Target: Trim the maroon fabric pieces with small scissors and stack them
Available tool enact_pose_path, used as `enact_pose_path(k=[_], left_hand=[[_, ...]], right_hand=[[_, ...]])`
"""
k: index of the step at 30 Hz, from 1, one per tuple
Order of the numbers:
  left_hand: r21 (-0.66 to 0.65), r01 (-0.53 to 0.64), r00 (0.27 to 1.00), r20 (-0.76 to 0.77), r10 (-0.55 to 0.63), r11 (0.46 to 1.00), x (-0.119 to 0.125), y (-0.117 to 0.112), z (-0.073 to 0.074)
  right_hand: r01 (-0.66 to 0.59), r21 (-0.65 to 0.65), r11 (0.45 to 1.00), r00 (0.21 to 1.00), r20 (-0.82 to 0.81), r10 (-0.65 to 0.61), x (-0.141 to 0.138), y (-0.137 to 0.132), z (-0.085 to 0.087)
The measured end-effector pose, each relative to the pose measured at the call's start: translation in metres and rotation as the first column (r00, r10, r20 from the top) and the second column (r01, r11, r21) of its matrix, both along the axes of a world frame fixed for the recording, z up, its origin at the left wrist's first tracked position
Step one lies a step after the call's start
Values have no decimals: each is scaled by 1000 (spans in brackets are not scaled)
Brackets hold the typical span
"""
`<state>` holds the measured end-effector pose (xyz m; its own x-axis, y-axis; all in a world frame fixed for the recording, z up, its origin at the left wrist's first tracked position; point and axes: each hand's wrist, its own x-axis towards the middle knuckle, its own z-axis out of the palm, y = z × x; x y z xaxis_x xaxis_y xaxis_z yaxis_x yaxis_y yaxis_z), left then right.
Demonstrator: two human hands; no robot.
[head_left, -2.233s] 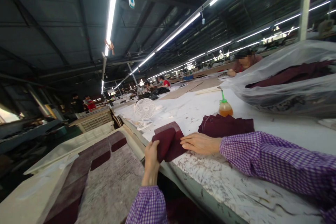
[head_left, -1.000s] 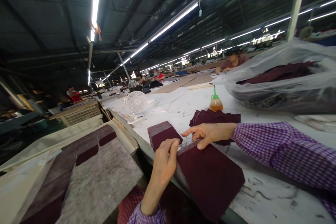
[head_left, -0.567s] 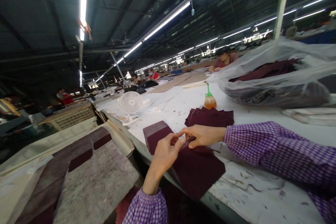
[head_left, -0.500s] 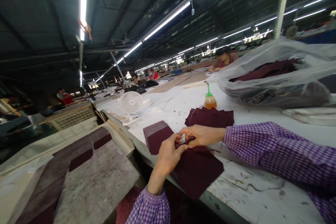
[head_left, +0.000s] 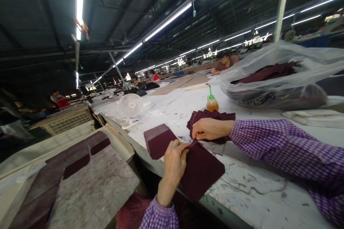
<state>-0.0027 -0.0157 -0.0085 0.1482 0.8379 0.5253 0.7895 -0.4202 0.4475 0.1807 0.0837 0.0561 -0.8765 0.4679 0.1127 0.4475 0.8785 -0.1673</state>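
At lower centre a maroon piece is laid flat on the table edge, its top corner pinched by the left hand. The right hand is closed just above; what it grasps cannot be told. One piece seems finished at its left; a pile is left behind.

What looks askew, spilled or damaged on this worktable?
Nothing is spilled. The maroon piece pinched by the left hand overhangs the table edge, the maroon stack by the right hand is fanned unevenly, and its top is streaked with dark marks.
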Motion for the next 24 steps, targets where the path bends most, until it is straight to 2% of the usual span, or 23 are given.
enact_pose_path(k=[8,12,17,21,22,24], left_hand=[[-2,-5,1000,-3,5,1000,1,-1,0],[3,11,1000,0,-11,1000,-2,0,-1],[1,44,999,-29,-44,999,-6,2,-4],[25,55,990,-129,-51,998,-8,2,-5],[32,52,987,-156,-47,998,-8,2,-6],[42,46,979,-200,-36,998,-8,2,-7]], right_hand=[[7,49,999,999,36,-9,-2,-3,-4],[-56,180,982,997,58,46,-3,-8,-8],[-207,451,868,977,147,157,-1,-12,-24],[-303,580,756,952,216,216,7,-13,-33],[-314,593,741,949,224,223,9,-13,-33],[-287,592,753,957,206,203,12,-14,-31]])
